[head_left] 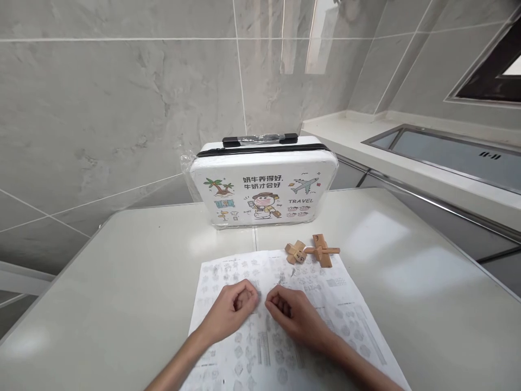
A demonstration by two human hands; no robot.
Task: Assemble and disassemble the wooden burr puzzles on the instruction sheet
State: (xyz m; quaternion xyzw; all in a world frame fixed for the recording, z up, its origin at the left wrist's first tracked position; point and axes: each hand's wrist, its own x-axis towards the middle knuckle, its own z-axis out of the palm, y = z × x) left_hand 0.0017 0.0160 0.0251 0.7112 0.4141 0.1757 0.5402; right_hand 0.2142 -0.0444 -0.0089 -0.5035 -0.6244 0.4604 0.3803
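Note:
My left hand (236, 308) and my right hand (296, 315) rest on a large printed sheet (228, 269), a small gap between them. Both have their fingers curled in loosely, and I see nothing held in either. Rows of small grey diagrams and text cover the sheet, too faint to read. Just beyond my right hand, at the sheet's far right corner, sit two cross-shaped wooden burr puzzles. The smaller, lighter puzzle (295, 252) is on the left, and the larger, browner puzzle (323, 251) is beside it. Both bear dark handwritten marks.
A white case (264, 187) with cartoon prints and a black handle, wrapped in clear plastic, stands at the back of the pale table (122, 282). Grey tiled wall (122, 108) rises behind. To the right runs a counter (345, 130) with a glass-like inset panel (448, 155).

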